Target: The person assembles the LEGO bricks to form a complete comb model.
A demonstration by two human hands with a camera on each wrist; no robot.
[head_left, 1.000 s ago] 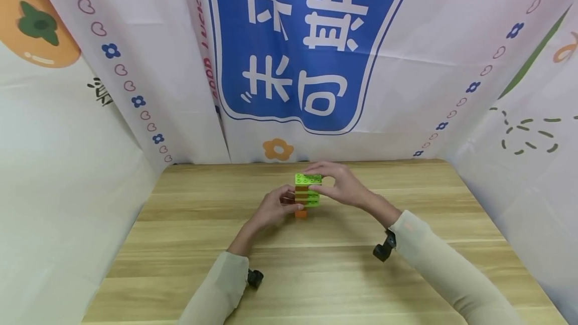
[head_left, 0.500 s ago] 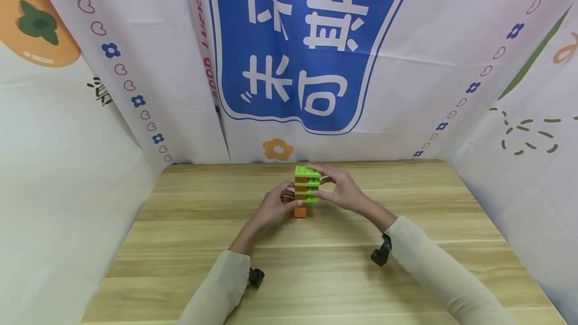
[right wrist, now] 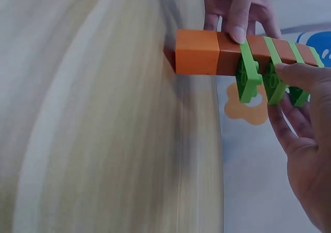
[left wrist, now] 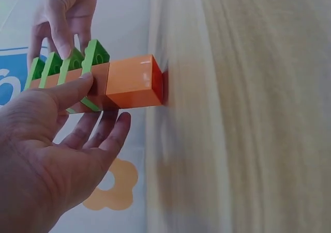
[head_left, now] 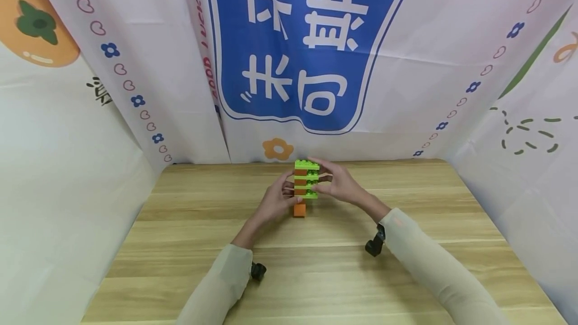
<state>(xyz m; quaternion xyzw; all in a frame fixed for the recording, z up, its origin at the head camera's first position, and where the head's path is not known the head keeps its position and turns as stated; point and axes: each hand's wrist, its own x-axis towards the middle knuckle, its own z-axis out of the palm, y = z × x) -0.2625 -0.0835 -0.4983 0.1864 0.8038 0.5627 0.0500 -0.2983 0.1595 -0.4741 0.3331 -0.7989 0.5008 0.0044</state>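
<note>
A stack of toy building bricks (head_left: 300, 182) stands near the back edge of the table. Its bottom is a bright orange brick (left wrist: 129, 75); above it, brown bricks alternate with green plates (right wrist: 248, 78) that jut out to the right, studs showing. My left hand (head_left: 273, 200) grips the stack's left side low down, thumb across the front just above the orange brick and some fingers behind. From the right, my right hand (head_left: 343, 184) holds the upper part, thumb on a jutting green plate and fingers toward the top and back. The orange brick's underside is right at the tabletop.
The wood-grain table (head_left: 289, 275) spreads out in front of the stack. Close behind it hangs a white cloth (head_left: 388, 129) with a blue printed panel, and cloth walls rise at both sides. A black wrist camera (head_left: 374, 246) sits below the right cuff.
In the head view the stack's top has shifted up and back, showing more front face and less studded top. My right hand has moved slightly up with it; both hands keep hold.
</note>
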